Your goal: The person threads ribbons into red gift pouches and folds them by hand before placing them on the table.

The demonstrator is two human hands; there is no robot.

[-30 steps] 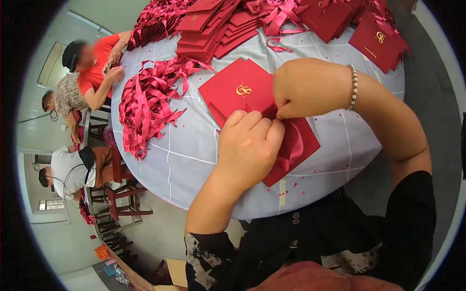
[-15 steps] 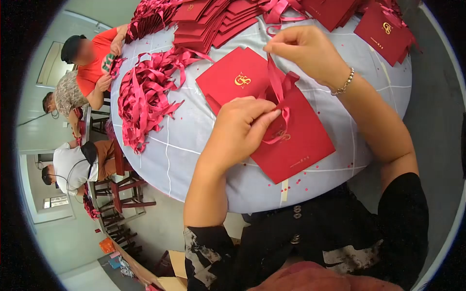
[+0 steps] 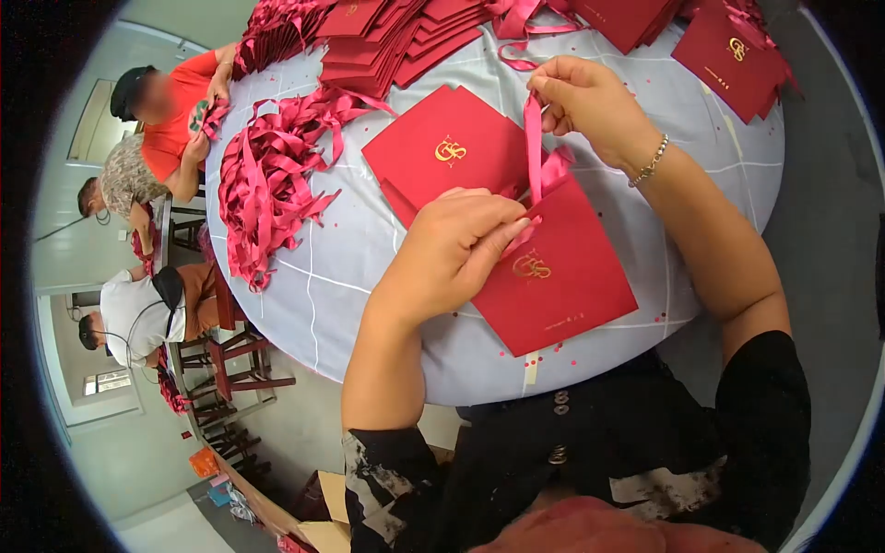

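A red card bag (image 3: 562,276) with a gold emblem lies tilted near the table's front edge. My left hand (image 3: 452,249) pinches its upper left corner and the ribbon there. Up and to the right, my right hand (image 3: 585,101) pinches the end of a pink ribbon (image 3: 534,147), which is stretched down to the bag's top edge. Other red bags (image 3: 442,138) lie flat just beyond my left hand. A tangled heap of pink ribbons (image 3: 267,194) rests on the left part of the table.
Stacks of red bags (image 3: 369,46) stand at the round table's far side, with more bags (image 3: 733,60) at the far right. Small red dots dot the pale tablecloth (image 3: 359,295). People (image 3: 189,120) sit at the left beside stools (image 3: 240,364); one handles ribbon.
My hands were together over the bag a second ago. My right hand has moved up and away with the ribbon, now straighter. The bag's printed front has come into view.
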